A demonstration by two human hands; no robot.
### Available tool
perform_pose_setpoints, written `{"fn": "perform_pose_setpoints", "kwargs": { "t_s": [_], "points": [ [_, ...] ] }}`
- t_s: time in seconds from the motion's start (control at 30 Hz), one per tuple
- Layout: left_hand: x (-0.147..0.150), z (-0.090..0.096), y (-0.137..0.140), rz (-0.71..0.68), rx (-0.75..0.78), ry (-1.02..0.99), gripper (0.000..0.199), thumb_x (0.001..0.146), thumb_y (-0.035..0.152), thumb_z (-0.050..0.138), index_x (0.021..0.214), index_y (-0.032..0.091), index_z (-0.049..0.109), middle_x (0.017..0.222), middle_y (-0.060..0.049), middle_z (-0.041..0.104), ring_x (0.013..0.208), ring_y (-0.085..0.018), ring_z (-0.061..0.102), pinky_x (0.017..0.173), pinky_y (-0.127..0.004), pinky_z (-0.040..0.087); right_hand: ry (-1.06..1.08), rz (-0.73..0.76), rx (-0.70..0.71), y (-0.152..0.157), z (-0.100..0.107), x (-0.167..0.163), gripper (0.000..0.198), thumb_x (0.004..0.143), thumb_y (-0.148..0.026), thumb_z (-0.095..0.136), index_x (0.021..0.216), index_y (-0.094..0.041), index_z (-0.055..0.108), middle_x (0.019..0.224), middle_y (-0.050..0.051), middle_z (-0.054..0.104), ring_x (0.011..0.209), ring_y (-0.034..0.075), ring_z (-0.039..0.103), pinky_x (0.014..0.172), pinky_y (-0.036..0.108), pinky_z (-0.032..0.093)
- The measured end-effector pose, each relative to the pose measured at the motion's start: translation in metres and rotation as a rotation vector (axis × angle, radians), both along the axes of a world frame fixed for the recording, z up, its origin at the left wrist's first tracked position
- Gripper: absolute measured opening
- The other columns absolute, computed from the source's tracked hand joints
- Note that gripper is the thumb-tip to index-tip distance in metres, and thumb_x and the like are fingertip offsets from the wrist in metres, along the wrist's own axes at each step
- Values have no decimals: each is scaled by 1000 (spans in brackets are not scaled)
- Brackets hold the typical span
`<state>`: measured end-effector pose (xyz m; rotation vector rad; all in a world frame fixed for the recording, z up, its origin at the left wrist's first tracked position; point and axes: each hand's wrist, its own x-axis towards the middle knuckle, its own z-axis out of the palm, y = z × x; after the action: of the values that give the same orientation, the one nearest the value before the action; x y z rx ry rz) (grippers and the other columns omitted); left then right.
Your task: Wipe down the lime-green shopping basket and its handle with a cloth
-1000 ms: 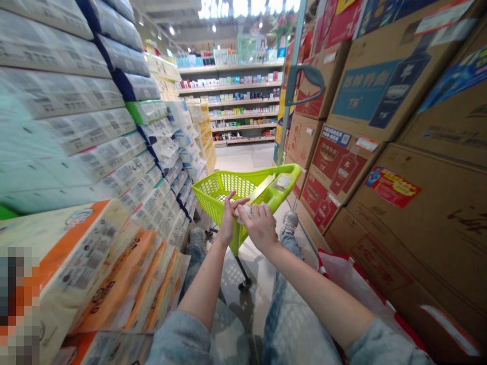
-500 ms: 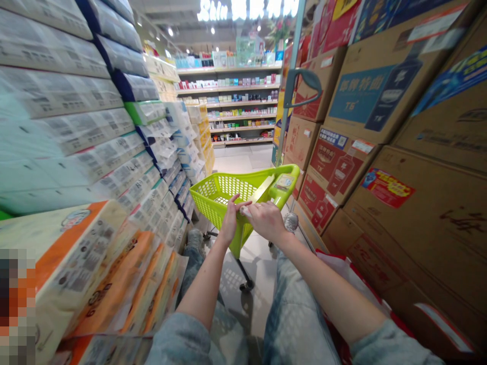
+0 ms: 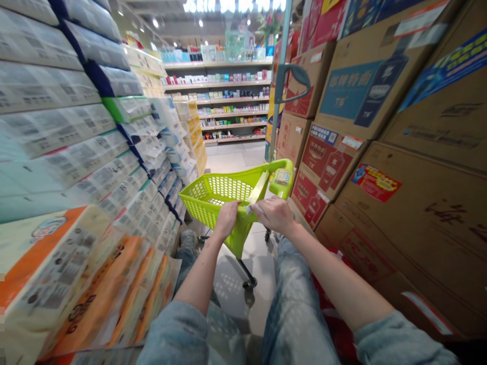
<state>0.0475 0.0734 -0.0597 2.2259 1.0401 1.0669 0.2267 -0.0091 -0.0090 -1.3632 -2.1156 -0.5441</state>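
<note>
Left hand (image 3: pixel 227 219) clamps the cart (image 3: pixel 239 238) at seven o'clock, right hand (image 3: pixel 275 213) pinches a tissue (image 3: pixel 249 209) at four, and pressing too hard could roll the cart toward twelve!

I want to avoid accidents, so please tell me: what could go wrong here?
The green shopping cart stands on casters, so it might roll if the left hand pushes. Its handle could bump the cardboard cartons close by. The white, tissue-like wad in the right hand might slip.

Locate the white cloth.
In the head view, the cloth is near the centre, held in the right hand at the cart rim, beside the left hand.
</note>
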Motion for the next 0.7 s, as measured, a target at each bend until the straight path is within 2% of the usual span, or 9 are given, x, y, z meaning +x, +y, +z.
{"fn": "perform_pose_setpoints", "kwargs": {
  "t_s": [0.13,0.27,0.37,0.53,0.63,0.7],
  "points": [
    [-4,-6,5,37,147,215,49,96,37,15,97,18,60,97,-8,62,97,-20,53,93,-38,38,4,-9,-44,-5,1,8,43,97,-36,32,70,-15,59,66,3,65,63,11,55,67,27,28],
    [3,-7,-3,86,202,323,46,96,35,15,95,19,58,92,-7,60,92,-20,51,88,-36,37,8,-62,-129,-10,5,18,46,96,-37,30,70,-16,61,67,4,65,65,12,56,69,25,29],
    [10,-5,-9,64,213,383,45,97,36,15,95,19,57,91,-6,59,91,-20,49,88,-36,36,26,-204,-220,-11,12,26,47,96,-38,29,71,-17,63,69,4,66,66,12,56,63,25,28],
    [20,-3,-15,25,192,418,42,96,42,20,100,21,55,96,-5,60,94,-20,50,87,-35,34,30,-411,-332,-10,22,31,47,96,-41,27,83,-21,67,84,3,69,73,14,59,58,25,26],
    [24,-3,-17,13,197,446,42,96,45,21,104,20,54,98,-5,60,97,-20,50,87,-36,34,12,-536,-327,-9,19,22,43,95,-40,31,85,-19,68,84,7,70,77,17,61,63,26,29],
    [26,-3,-19,19,211,464,43,95,46,22,104,20,54,98,-5,60,97,-21,50,87,-36,34,0,-602,-271,-10,12,12,42,95,-38,32,86,-15,67,80,11,69,76,20,61,68,29,31]
  ]
}}
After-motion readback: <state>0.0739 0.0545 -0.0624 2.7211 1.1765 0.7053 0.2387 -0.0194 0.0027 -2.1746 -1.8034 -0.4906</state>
